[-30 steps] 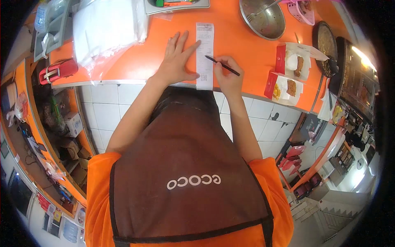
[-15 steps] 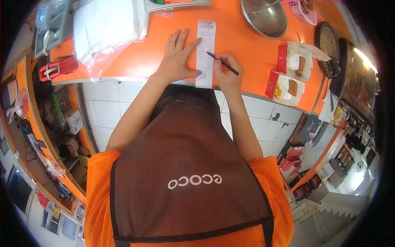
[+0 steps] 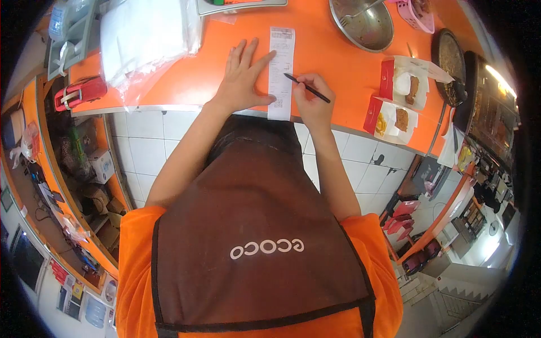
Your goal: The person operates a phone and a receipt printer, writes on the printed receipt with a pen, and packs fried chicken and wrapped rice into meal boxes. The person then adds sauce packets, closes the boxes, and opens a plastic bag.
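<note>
A long white printed receipt (image 3: 281,62) lies on the orange counter (image 3: 236,28), its lower end at the front edge. My left hand (image 3: 242,81) rests flat with fingers spread, the forefinger and thumb tips on the receipt's left border. On the right side, my right hand (image 3: 313,101) is closed around a black pen (image 3: 310,89), whose tip is over the middle of the receipt. Two open red and white boxes, one (image 3: 404,84) above the other (image 3: 393,119), hold fried pieces, to the right of my right hand.
Plastic bags (image 3: 143,42) and a red strapped item (image 3: 81,93) lie at the left. A metal bowl (image 3: 363,28) with a fork, a pink basket (image 3: 414,16) and a dark pan (image 3: 448,50) stand at the back right. A metal tray (image 3: 242,7) is at the top.
The receipt and counter sit slightly higher in view than a second ago. The pen has shifted slightly over the receipt. My left hand keeps its spread pose.
</note>
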{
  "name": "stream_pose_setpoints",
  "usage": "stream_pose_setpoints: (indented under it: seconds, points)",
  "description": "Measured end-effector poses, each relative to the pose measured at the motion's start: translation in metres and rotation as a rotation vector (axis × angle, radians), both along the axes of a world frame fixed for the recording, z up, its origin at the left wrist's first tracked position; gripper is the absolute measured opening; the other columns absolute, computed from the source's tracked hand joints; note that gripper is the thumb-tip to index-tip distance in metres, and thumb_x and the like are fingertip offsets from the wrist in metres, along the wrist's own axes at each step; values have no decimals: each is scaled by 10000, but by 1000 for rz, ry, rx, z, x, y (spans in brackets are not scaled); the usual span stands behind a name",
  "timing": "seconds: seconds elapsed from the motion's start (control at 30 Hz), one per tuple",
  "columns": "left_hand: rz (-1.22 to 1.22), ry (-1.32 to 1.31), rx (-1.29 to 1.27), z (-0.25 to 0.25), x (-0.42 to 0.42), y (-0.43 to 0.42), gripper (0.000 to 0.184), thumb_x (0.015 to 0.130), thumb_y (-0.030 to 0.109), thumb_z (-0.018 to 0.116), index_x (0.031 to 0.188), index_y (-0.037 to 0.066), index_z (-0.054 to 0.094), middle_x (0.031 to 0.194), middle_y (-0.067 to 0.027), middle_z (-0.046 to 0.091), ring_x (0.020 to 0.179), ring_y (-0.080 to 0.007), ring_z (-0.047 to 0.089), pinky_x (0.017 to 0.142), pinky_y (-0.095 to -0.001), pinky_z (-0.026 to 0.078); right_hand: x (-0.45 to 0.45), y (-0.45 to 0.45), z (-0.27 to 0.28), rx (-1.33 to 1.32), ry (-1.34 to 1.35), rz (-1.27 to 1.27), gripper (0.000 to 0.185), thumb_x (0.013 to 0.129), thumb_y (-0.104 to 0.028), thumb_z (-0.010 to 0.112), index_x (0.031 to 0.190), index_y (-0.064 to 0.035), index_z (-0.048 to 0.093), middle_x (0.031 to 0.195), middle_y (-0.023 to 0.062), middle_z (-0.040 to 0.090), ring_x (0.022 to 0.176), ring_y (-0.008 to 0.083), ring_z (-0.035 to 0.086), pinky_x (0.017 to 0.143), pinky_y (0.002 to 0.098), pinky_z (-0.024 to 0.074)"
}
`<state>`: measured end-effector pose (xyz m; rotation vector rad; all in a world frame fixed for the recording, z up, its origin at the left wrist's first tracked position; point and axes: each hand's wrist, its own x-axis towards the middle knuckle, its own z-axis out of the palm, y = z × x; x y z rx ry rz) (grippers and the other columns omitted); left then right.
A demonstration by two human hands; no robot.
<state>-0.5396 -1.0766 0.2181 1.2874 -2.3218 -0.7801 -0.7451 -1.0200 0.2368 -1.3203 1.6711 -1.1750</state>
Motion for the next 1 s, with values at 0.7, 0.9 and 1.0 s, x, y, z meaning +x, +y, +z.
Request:
stream_pose_setpoints:
  seconds: [0.7,0.9,1.0]
  points:
    - [-2,-2,-7,1,1,0,1064,614,412,908,1547,238,426,1643,-243,223,1522,-487,136,1233,-630,147,8,4,2,-68,127,48,128,791,33,683,911,-12,681,921,129,662,893,269,690,799,353,602]
    - [-4,11,-13,-2,2,0,1068,616,427,896,1555,250,418,1650,-243,221,1511,-512,156,1214,-647,169,10,4,-3,-55,88,1,113,800,23,683,908,-9,676,903,128,664,890,263,688,793,358,603]
    - [-1,1,-2,-1,1,0,1068,616,424,895,1556,253,417,1652,-240,217,1514,-510,150,1217,-645,167,10,5,3,-62,76,4,106,805,18,679,908,-9,676,897,128,664,890,260,688,799,357,601]
